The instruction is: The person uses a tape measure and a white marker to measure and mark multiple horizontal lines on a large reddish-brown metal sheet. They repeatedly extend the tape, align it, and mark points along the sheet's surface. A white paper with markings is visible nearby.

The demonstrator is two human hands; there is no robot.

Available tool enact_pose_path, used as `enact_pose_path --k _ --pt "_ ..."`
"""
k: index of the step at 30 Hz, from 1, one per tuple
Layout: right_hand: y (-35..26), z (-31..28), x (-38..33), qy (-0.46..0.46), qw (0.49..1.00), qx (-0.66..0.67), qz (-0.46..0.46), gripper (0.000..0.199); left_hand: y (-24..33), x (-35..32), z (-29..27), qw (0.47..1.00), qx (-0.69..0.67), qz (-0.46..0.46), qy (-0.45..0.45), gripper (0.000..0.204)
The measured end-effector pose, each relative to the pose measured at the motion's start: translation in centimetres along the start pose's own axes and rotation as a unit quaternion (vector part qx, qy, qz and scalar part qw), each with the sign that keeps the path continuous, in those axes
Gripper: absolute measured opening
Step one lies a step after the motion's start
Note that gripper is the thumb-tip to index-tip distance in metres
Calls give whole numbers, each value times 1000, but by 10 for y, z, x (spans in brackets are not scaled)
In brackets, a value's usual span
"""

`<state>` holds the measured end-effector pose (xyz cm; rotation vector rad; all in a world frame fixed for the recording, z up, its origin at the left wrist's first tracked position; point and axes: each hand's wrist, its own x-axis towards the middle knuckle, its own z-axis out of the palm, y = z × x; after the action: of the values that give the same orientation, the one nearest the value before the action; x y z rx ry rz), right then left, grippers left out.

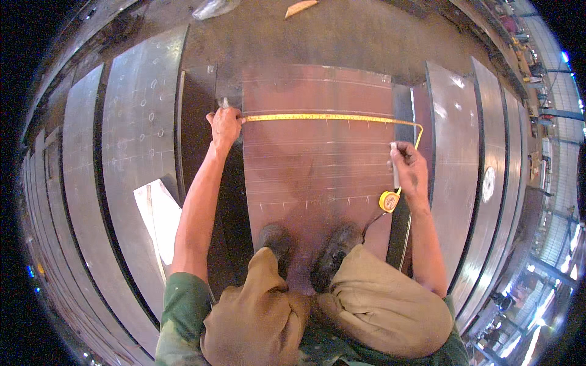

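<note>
The tip of the long yellow measuring blade (317, 116) was covered by the fingers of the left hand (226, 127), and part of its return toward the round yellow tape-measure case (389, 200) was lost behind the right hand (411, 172). The near end of the flat reddish-brown metal plate (317, 158) was hidden by dark, scuffed boots (337, 253) and loose tan trousers (390, 305), so its full length could not be told; the blade's markings were too small to read. The left hand was closed at the plate's left edge, its fingers drawn together on the blade's end, with a small pale piece (224, 102) poking out beyond the knuckles. The right hand was curled near the plate's right edge, gripping a slim whitish stick (393, 146) between thumb and fingers; a pale length also showed below the thumb, and whether it belonged to the same stick could not be made out. The blade lay across the far part of the plate, its long axis running left to right, nearly in line with the thin pale lines marked there. Past the right edge it bent sharply back toward the person. The case sat nearer the person, just below the right hand, with a dark cord (370, 224) trailing from it toward the boots.
</note>
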<state>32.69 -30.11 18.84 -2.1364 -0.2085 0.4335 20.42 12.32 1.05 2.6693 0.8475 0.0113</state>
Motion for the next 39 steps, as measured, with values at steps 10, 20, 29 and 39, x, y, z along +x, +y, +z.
enact_pose_path --k 10,20,29,39 --pt "22 29 -12 -42 990 112 77 21 -22 -5 14 999 23 10 21 20" --pt "9 -48 -12 -98 961 -235 -112 21 -13 2 2 1000 12 13 -9 16" --pt "4 17 -6 -258 913 -278 -150 23 -12 -1 6 999 -26 26 -22 15" --pt "-5 198 -11 -177 973 81 121 25 -14 0 8 997 -40 61 -17 15"
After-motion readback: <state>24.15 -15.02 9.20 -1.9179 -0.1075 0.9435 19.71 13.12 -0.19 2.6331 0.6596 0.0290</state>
